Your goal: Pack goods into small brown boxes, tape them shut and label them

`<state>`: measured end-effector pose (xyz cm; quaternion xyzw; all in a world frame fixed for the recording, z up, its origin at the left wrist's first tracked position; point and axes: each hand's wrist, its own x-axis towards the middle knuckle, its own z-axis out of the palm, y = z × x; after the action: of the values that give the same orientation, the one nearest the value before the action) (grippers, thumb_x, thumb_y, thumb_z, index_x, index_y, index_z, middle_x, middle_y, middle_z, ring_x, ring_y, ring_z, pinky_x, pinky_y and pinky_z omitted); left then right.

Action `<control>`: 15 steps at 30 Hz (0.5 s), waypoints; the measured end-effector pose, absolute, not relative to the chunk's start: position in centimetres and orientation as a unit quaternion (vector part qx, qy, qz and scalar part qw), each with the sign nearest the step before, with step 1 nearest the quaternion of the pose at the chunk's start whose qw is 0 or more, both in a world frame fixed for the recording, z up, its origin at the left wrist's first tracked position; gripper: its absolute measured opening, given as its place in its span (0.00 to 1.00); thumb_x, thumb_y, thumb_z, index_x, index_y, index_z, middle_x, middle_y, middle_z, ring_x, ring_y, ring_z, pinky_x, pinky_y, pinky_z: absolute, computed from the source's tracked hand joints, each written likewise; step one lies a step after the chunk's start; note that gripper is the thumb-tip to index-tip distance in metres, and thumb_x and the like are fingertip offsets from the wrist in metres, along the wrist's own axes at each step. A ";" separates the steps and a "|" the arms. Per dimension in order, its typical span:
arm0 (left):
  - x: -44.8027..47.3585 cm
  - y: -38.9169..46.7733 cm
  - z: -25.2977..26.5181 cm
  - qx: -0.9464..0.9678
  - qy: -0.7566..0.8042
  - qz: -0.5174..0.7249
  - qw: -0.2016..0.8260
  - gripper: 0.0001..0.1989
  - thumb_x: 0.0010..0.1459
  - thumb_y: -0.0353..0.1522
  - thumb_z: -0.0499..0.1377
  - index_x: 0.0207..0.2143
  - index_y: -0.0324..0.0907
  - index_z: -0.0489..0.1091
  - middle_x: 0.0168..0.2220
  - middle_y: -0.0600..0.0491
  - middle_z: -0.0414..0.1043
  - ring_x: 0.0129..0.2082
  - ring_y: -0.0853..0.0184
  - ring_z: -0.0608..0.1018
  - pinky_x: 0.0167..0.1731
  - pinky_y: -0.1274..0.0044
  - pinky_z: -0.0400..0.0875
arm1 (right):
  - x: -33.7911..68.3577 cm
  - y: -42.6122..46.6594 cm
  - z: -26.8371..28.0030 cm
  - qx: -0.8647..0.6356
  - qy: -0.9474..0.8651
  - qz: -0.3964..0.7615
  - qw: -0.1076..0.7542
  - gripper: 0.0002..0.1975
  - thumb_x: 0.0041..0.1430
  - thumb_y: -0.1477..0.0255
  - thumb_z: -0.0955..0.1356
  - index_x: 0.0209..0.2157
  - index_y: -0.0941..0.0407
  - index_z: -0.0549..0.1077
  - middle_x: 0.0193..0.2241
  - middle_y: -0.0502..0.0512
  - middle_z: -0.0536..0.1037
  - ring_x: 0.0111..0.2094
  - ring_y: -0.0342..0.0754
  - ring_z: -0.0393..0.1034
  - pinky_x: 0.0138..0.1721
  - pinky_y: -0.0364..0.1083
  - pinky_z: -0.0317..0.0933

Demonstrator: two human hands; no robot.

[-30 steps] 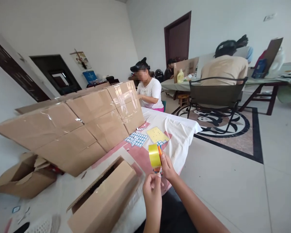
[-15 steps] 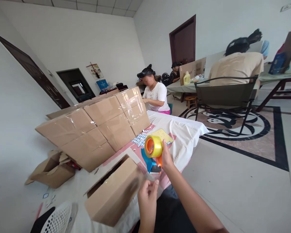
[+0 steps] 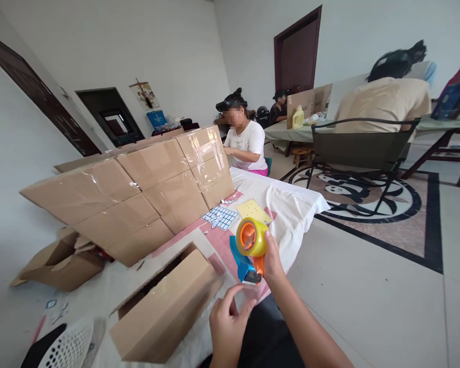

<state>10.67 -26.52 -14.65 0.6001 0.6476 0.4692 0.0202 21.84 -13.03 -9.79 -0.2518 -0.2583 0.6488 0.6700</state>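
Note:
My right hand (image 3: 274,260) grips the handle of a tape dispenser (image 3: 249,273) in orange, blue and black, holding it over the near end of the table. A wide roll of yellowish packing tape (image 3: 259,237) sits on its orange hub. Just below the cutter end is my left hand (image 3: 229,319), its index finger curved up to the dispenser's edge and its thumb apart. Whether clear tape lies at those fingertips is hard to make out. To the left of both hands stands a brown cardboard box (image 3: 168,312), its top side partly open.
A tall taped cardboard partition (image 3: 164,191) runs along the table's left. Beyond my hands lie a blue-and-white grid sheet (image 3: 227,219) and a yellow sheet (image 3: 253,209). An open carton (image 3: 71,268) and a white perforated basket (image 3: 67,347) are at left. A person (image 3: 249,140) sits behind the partition.
The view has shifted. My left thumb and index finger, close together before, are now spread, with the index at the dispenser's cutter end. The dispenser stays in my right hand, slightly turned.

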 end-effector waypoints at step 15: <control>12.5 -26.7 -17.4 0.513 0.670 0.526 0.106 0.26 0.57 0.57 0.61 0.39 0.45 0.82 0.13 0.62 0.51 0.15 0.71 0.60 0.19 0.78 0.60 | 23.9 -14.4 -9.9 -0.326 -0.325 0.527 0.714 0.20 0.58 0.51 0.72 0.46 0.48 0.77 0.33 0.51 0.80 0.32 0.50 0.74 0.33 0.48 0.71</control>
<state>12.45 -26.75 -17.37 0.5134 0.6701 0.5255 0.1060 23.86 -14.40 -9.85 -0.3262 -0.3253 0.5268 0.7143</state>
